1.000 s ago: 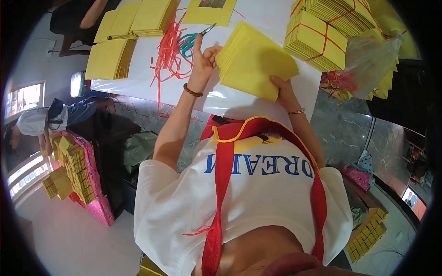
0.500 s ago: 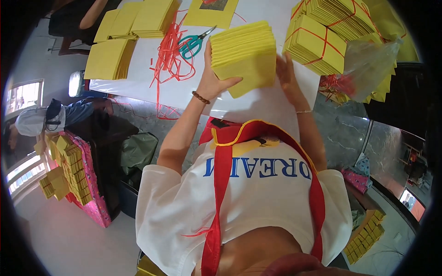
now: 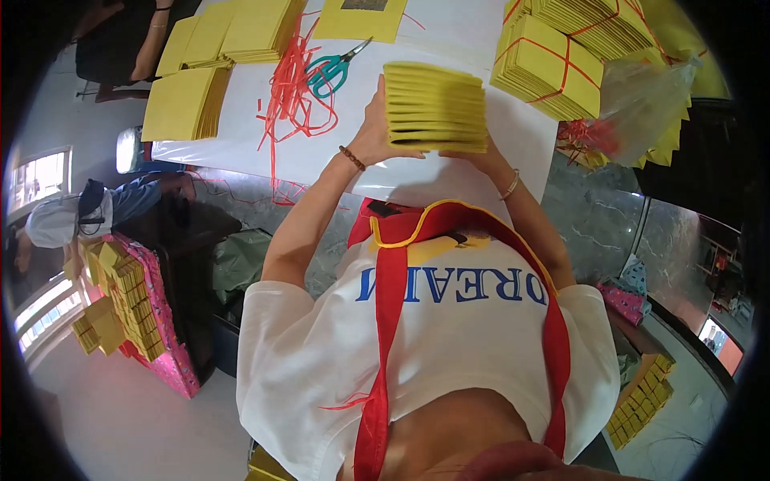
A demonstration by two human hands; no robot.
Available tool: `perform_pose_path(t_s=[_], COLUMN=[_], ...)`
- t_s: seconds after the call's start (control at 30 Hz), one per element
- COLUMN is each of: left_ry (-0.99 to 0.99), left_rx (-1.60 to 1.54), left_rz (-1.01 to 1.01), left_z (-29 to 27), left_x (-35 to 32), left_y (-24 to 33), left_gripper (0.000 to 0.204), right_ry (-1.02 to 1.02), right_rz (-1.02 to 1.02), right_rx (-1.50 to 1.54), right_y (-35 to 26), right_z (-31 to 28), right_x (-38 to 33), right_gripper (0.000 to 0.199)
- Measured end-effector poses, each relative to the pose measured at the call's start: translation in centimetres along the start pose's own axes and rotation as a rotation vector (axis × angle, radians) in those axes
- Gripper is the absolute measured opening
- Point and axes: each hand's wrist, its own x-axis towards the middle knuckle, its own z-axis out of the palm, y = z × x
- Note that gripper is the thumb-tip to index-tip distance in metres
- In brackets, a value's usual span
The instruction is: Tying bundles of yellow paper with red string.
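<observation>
Holding entry: one thick stack of yellow paper sheets [image 3: 435,107], stood on edge on the white table [image 3: 473,172] near its front edge, layered edges facing the camera. Left hand [image 3: 373,128] is pressed flat against the stack's left side, fingers extended upward, a beaded bracelet [image 3: 351,158] at the wrist. Right hand [image 3: 481,156] cups the stack's lower right corner from beneath, a thin bangle [image 3: 510,185] on that wrist; both hands are closed upon the stack between them. Behind the left hand: green-handled scissors [image 3: 333,70] lying on the table, touching a loose tangle of red string [image 3: 285,100] that trails over the front edge. Far left of the table: several flat piles of yellow sheets [image 3: 204,68]. Upper right: bundles of yellow sheets tied crosswise with red string [image 3: 553,64], beside a clear plastic bag [image 3: 642,104]. Lower left, on the floor: a pink box [image 3: 156,321] stacked with small yellow packets. Wearer's white shirt and red strap [image 3: 385,321] fill the lower centre.
</observation>
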Motion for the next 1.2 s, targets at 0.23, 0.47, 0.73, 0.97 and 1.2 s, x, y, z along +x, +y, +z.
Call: perform_pose_path(t_s=[0.23,0.47,0.73,0.97,1.2], left_ry=[0.045,0.117,0.101,0.132,0.132], left_rx=[0.011,0.199,0.112,-0.049,0.045], left_rz=[-0.010,0.167,0.197,0.110,0.126], left_z=[1.5,1.3,0.0,-0.7,0.3], left_x=[0.2,-0.3,-1.0,-0.3,-0.7], left_y=[-1.2,-1.9,1.4,1.4,0.6], left_gripper=[0.110,0.101,0.136,0.125,0.118], right_ry=[-0.034,0.023,0.004,0.042,0.023], right_rz=[0.141,-0.266,0.026,0.064,0.051], right_rx=[-0.026,-0.050,-0.106,-0.044,-0.308], right_y=[0.9,1.4,0.2,-0.1,1.5], right_z=[-0.4,-0.9,-1.2,-0.7,-1.1], right_x=[0.4,-0.2,1.0,0.8,0.5], right_gripper=[0.108,0.058,0.108,0.096,0.089])
